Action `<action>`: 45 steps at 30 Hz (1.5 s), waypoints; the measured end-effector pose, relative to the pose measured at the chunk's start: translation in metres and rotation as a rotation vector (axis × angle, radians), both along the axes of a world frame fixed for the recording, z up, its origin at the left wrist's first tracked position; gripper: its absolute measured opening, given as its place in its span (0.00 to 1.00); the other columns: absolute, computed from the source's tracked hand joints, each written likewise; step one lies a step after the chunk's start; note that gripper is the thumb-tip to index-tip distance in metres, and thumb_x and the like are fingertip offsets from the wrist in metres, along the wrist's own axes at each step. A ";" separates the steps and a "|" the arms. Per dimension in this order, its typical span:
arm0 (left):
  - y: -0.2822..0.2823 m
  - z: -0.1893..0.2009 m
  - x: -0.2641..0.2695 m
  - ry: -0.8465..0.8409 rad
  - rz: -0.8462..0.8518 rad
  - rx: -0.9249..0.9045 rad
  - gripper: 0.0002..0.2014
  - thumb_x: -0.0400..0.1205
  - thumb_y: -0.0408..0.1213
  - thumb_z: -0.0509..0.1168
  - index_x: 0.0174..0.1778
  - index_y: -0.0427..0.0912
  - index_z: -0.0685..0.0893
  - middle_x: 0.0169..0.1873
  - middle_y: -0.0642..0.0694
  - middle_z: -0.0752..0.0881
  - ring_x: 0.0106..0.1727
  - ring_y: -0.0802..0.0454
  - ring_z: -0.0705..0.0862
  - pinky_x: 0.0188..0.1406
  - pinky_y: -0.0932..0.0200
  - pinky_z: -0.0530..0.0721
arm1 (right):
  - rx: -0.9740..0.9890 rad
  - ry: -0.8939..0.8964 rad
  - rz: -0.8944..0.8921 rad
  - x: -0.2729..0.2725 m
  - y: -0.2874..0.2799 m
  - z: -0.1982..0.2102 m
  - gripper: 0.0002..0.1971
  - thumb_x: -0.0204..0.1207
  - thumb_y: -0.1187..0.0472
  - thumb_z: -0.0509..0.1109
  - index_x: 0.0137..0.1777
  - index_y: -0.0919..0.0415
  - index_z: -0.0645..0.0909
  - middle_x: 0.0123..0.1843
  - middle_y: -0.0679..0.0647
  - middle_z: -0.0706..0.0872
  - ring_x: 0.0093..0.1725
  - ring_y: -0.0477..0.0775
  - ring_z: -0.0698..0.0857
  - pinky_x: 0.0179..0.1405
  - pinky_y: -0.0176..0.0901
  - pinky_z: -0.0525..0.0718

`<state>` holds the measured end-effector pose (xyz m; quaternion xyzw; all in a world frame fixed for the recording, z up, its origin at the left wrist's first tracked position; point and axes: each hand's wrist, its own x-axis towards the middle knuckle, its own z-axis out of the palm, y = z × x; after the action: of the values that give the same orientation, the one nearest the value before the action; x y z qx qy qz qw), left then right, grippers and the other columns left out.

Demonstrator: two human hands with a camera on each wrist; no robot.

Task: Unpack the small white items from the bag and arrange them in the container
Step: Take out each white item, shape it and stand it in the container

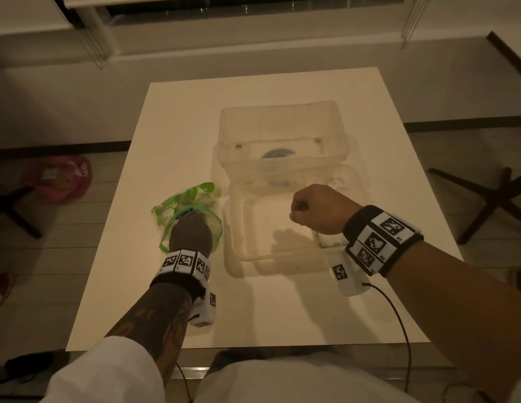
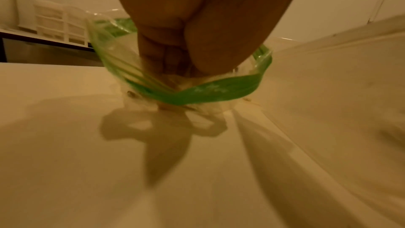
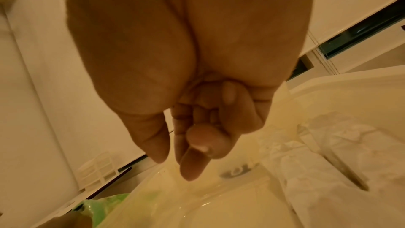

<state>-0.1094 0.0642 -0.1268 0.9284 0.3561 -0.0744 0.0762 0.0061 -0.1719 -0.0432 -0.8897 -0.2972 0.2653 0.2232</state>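
Left hand (image 2: 203,29) reaches down into green-rimmed clear bag (image 2: 210,94), fingers (image 2: 153,53) inside its mouth; bag rests on white table (image 2: 65,153); container wall (image 2: 328,101) just right.

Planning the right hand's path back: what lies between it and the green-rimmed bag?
In the head view, only the near clear plastic container's left wall separates the right hand from the green-rimmed clear plastic bag.

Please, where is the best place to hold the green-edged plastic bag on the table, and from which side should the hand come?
Probably the green band at the mouth of the bag. The bag is soft, crumpled and lying flat on the table, so only that band looks firm. Pinch it from above on its left, away from the clear container beside it. The left hand already reaches into the mouth.
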 end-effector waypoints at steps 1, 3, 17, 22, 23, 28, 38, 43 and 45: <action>-0.005 0.001 -0.002 -0.027 -0.011 -0.003 0.13 0.86 0.33 0.57 0.60 0.33 0.84 0.56 0.35 0.87 0.59 0.37 0.85 0.59 0.47 0.80 | 0.002 0.008 0.002 0.000 0.000 0.000 0.06 0.78 0.56 0.69 0.41 0.55 0.84 0.40 0.44 0.83 0.40 0.43 0.81 0.36 0.33 0.75; -0.008 0.005 -0.011 -0.060 -0.021 0.023 0.12 0.85 0.35 0.59 0.58 0.36 0.84 0.54 0.36 0.86 0.57 0.37 0.86 0.56 0.48 0.82 | 0.001 0.013 0.010 0.000 -0.001 0.001 0.07 0.79 0.55 0.69 0.39 0.52 0.82 0.39 0.43 0.82 0.40 0.42 0.81 0.36 0.33 0.74; -0.017 0.032 -0.027 -0.395 -0.025 -0.118 0.08 0.84 0.34 0.65 0.48 0.34 0.86 0.39 0.37 0.88 0.41 0.40 0.84 0.38 0.56 0.73 | 0.006 0.112 0.031 -0.005 0.003 0.008 0.10 0.80 0.53 0.68 0.37 0.50 0.84 0.37 0.48 0.89 0.38 0.46 0.87 0.36 0.35 0.78; -0.018 0.030 -0.030 -0.396 -0.047 -0.176 0.08 0.82 0.29 0.67 0.55 0.35 0.84 0.45 0.35 0.88 0.46 0.37 0.86 0.42 0.55 0.76 | -0.004 0.111 0.037 -0.006 0.001 0.008 0.11 0.80 0.52 0.68 0.36 0.49 0.83 0.37 0.48 0.89 0.35 0.44 0.85 0.34 0.35 0.76; -0.019 0.031 -0.031 -0.428 -0.035 -0.206 0.09 0.81 0.28 0.68 0.56 0.35 0.84 0.46 0.36 0.88 0.45 0.40 0.85 0.43 0.56 0.77 | -0.003 0.115 0.037 -0.006 0.002 0.009 0.10 0.80 0.52 0.68 0.38 0.50 0.84 0.37 0.48 0.89 0.34 0.44 0.85 0.34 0.35 0.77; -0.018 0.035 -0.033 -0.635 0.027 -0.373 0.08 0.81 0.27 0.67 0.55 0.38 0.83 0.45 0.40 0.87 0.43 0.45 0.85 0.44 0.53 0.83 | 0.022 0.045 0.130 -0.010 0.018 0.016 0.06 0.79 0.51 0.70 0.43 0.52 0.83 0.38 0.42 0.83 0.38 0.42 0.81 0.35 0.34 0.75; -0.020 0.032 -0.029 -0.691 0.107 -0.425 0.06 0.82 0.26 0.64 0.44 0.38 0.86 0.43 0.44 0.86 0.47 0.48 0.83 0.50 0.51 0.85 | -0.017 -0.009 0.289 -0.025 0.086 0.006 0.17 0.80 0.52 0.69 0.65 0.57 0.81 0.57 0.51 0.82 0.53 0.50 0.79 0.52 0.40 0.75; -0.021 0.035 -0.030 -0.771 0.126 -0.464 0.11 0.80 0.24 0.64 0.39 0.45 0.84 0.41 0.47 0.86 0.48 0.44 0.85 0.50 0.47 0.87 | -0.023 -0.016 0.297 -0.026 0.115 -0.002 0.22 0.79 0.51 0.71 0.69 0.59 0.78 0.61 0.54 0.84 0.59 0.54 0.82 0.53 0.41 0.76; -0.020 0.037 -0.032 -0.789 0.116 -0.466 0.11 0.80 0.24 0.63 0.39 0.45 0.84 0.40 0.49 0.85 0.47 0.44 0.85 0.50 0.42 0.88 | -0.028 -0.011 0.315 -0.027 0.121 -0.002 0.21 0.78 0.50 0.71 0.67 0.60 0.80 0.58 0.54 0.85 0.56 0.54 0.82 0.53 0.42 0.78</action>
<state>-0.1417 0.0440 -0.0900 0.8224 0.3249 0.2109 0.4168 -0.0212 -0.0505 -0.0453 -0.8366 -0.4305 0.2960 0.1649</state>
